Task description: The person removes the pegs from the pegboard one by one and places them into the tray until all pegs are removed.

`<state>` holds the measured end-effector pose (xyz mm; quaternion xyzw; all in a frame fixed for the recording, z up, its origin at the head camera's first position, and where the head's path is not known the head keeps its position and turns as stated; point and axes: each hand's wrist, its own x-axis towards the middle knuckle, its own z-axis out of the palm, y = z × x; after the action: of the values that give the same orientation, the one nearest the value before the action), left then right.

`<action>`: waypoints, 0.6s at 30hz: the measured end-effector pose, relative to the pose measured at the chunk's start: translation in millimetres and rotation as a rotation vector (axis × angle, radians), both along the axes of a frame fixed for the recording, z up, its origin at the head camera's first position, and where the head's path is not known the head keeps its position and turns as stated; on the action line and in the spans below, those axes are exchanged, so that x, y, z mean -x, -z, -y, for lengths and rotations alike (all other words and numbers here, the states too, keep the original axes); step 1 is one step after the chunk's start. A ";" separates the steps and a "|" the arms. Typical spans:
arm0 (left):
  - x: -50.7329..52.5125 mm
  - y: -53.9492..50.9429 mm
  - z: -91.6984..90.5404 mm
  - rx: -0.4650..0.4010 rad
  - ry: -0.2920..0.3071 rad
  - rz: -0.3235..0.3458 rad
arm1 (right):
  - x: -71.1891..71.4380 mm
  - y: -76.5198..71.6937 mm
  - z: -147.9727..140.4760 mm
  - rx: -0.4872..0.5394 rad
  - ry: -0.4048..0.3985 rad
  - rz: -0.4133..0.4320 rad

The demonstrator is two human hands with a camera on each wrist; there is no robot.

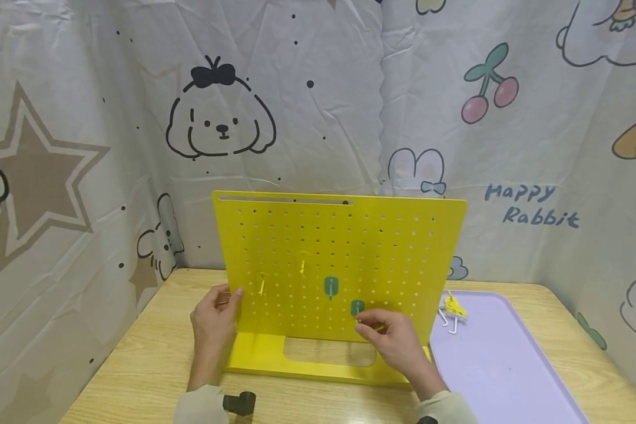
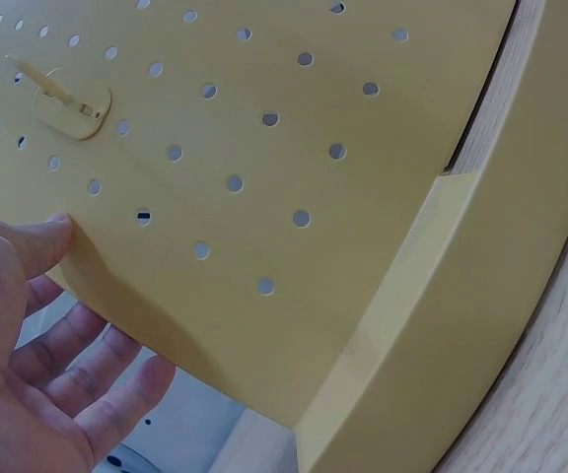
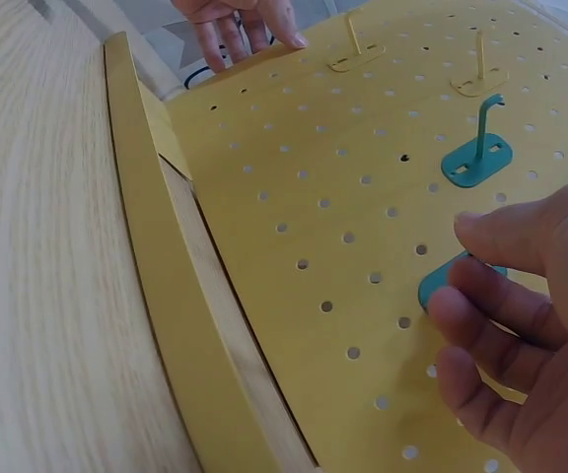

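Note:
A yellow pegboard (image 1: 381,250) stands upright on its yellow base on the table. At its left edge my left hand (image 1: 215,318) grips the board, thumb on the front and fingers behind, as the left wrist view shows. My right hand (image 1: 394,341) pinches the lower green hook (image 3: 440,284) between thumb and forefinger; its back plate lies against the board, and the fingers hide its peg in the right wrist view. Up and to the left sits another green hook (image 1: 331,287). Two yellow hooks, one higher (image 1: 302,263) and one further left (image 1: 262,284), are on the board too.
Right of the board lies a light purple tray (image 1: 500,359), with yellow hooks (image 1: 454,306) and white hooks (image 1: 453,325) near its back left corner. A printed curtain (image 1: 328,118) surrounds the wooden table (image 1: 143,353). The base has a wide cutout.

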<state>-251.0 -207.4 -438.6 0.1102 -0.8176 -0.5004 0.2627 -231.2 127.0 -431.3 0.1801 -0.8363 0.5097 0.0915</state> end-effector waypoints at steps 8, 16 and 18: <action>-0.5 0.1 -1.8 -0.001 -0.002 0.002 | -0.7 3.2 -0.4 0.015 0.017 -0.028; -0.8 -0.1 -1.6 -0.011 -0.013 0.016 | -1.5 2.4 -0.4 0.016 0.042 -0.011; -0.8 -0.1 -1.4 -0.011 -0.011 0.013 | -1.4 1.8 -0.6 0.014 0.044 -0.009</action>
<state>-250.1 -206.0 -438.6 0.1193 -0.8159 -0.5027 0.2597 -229.8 127.6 -433.0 0.1633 -0.8359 0.5127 0.1080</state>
